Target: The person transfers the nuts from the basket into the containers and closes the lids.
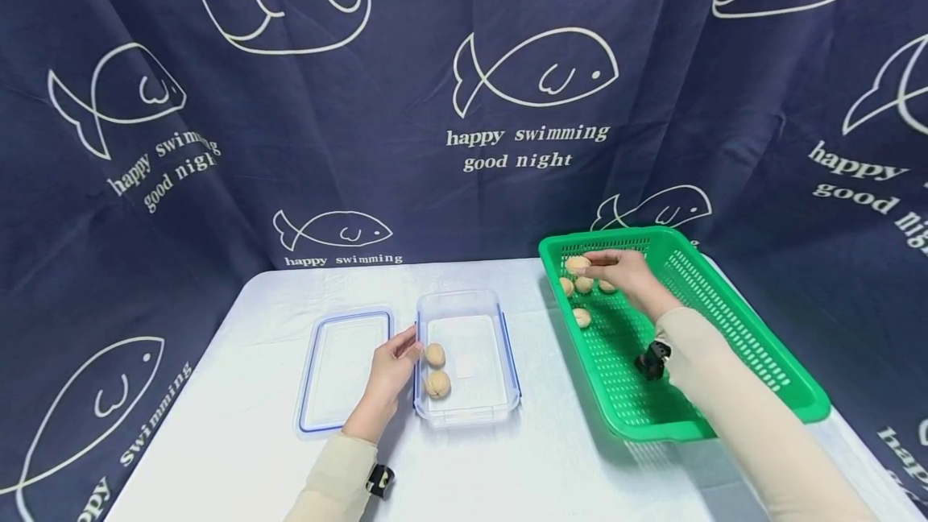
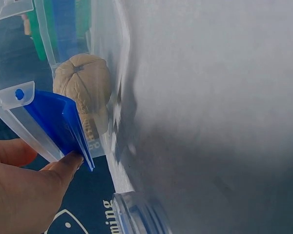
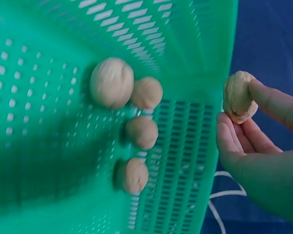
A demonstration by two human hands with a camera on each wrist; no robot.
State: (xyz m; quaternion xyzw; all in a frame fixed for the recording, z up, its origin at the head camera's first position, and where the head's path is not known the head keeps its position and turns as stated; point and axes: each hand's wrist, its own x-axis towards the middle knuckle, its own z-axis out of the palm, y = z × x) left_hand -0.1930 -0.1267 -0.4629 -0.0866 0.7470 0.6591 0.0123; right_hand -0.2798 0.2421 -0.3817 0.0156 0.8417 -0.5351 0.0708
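Observation:
Between the thumb and fingers of my right hand (image 1: 625, 274) is a walnut (image 3: 239, 96), held up over the far left part of the green basket (image 1: 623, 425). Several more walnuts (image 3: 112, 83) lie on the basket floor below it. My left hand (image 1: 391, 365) grips the left side of a clear plastic container (image 1: 474, 413), thumb and fingers at its blue latch flap (image 2: 58, 119). Two walnuts (image 1: 437, 384) sit inside the container along that left wall; the left wrist view shows a walnut (image 2: 83, 83) through the clear plastic.
Left of the container, a clear lid with a blue seal (image 1: 344, 373) lies flat on the white-covered table (image 1: 210, 433). Dark blue curtains (image 1: 406, 184) with fish drawings hang behind and at the sides. The basket stands at the table's right.

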